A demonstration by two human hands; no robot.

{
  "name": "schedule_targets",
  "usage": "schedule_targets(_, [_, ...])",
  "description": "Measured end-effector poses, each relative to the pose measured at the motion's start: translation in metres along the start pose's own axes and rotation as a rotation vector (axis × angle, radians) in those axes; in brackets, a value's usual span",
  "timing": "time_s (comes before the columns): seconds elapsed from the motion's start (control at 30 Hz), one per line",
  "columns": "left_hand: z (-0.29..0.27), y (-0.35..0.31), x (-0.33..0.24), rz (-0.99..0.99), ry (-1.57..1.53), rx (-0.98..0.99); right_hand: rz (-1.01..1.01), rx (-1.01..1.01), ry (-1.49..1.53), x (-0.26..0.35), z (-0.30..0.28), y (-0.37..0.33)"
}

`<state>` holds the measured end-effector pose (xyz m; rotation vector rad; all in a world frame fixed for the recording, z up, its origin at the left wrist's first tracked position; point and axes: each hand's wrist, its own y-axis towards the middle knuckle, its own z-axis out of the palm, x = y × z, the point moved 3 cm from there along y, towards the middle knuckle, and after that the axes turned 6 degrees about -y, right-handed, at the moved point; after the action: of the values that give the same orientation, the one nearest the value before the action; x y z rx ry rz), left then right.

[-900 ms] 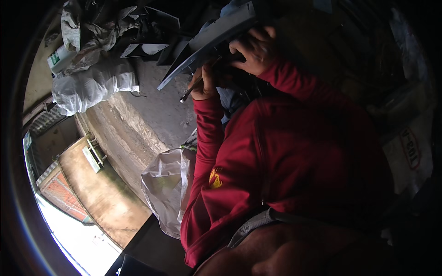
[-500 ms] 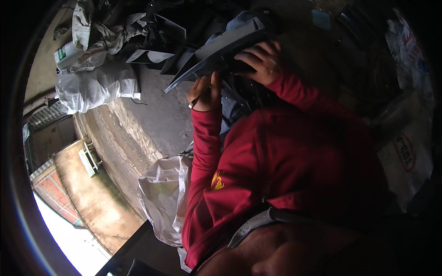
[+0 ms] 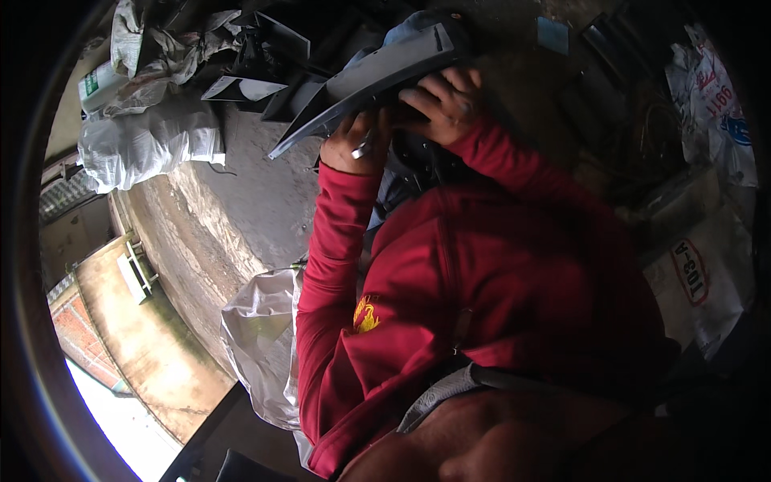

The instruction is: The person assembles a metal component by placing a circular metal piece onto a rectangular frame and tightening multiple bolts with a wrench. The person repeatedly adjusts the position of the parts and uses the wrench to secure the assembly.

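A long dark grey molded panel [image 3: 385,74], looking like plastic, lies tilted across my lap, its narrow end pointing down to the left. At its near edge my left hand [image 3: 350,148] is closed, with a slim, shiny metallic piece [image 3: 365,145] sticking out of the fist. What kind of tool that is cannot be made out. My right hand [image 3: 446,103] grips the near edge further right, fingers curled over it. The fingertips of both hands and the underside of the panel are partly hidden in shadow.
More dark angular panels [image 3: 283,38] are piled beyond on the left. White sacks [image 3: 152,143] and a white jug [image 3: 98,87] stand at the far left. An opened white bag [image 3: 261,337] sits by my left elbow. Printed sacks [image 3: 695,265] lie on the right.
My left hand has turned, so the shiny piece now points up from the back of the fist, and it has slid nearer the panel's underside. The right hand keeps its grip.
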<state>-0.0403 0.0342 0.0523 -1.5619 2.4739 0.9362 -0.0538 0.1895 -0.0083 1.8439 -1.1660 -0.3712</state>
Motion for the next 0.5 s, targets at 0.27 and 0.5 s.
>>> schedule_targets(0.27, [0.009,-0.039,0.019,-0.669,-0.918,0.032,0.025,0.081,-0.004,0.001,-0.005,0.002])
schedule_targets(0.5, [-0.019,-0.018,0.006,-0.385,-0.631,-0.059,0.057,0.067,0.040,0.002,-0.010,0.008])
